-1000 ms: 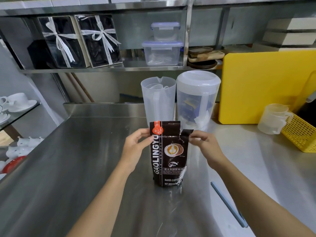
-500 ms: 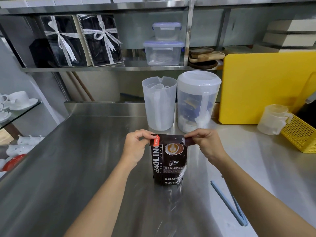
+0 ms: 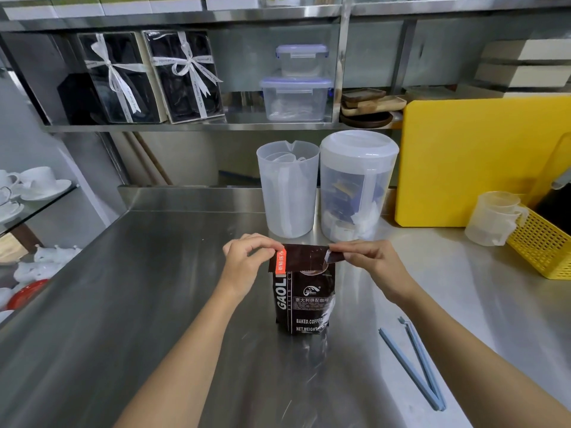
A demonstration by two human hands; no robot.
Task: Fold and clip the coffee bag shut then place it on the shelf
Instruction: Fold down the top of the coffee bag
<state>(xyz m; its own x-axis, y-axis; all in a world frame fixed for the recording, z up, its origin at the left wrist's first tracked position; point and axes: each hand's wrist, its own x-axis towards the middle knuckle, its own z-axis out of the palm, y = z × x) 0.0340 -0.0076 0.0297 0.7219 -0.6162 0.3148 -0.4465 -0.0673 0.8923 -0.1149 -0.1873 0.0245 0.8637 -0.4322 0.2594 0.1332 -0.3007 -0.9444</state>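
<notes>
A dark brown coffee bag (image 3: 304, 301) with white lettering stands upright on the steel counter (image 3: 129, 304). Its top is folded down toward me into a flat band with an orange label at the left end. My left hand (image 3: 247, 264) pinches the left end of that fold. My right hand (image 3: 370, 264) pinches the right end, where a corner sticks out. A long blue bag clip (image 3: 415, 364) lies open in a V on the counter, to the right of the bag and apart from it. The steel shelf (image 3: 197, 127) runs above the counter's back.
Two translucent plastic pitchers (image 3: 289, 189) (image 3: 358, 183) stand right behind the bag. A yellow cutting board (image 3: 475, 162) leans at the back right, beside measuring cups (image 3: 494, 217) and a yellow basket (image 3: 543, 245). The shelf holds ribboned gift boxes (image 3: 182, 75) and stacked clear containers (image 3: 298, 97).
The bag's top stood upright a second ago. Both hands have folded it down toward me, and the fold now hangs lower over the bag's front.
</notes>
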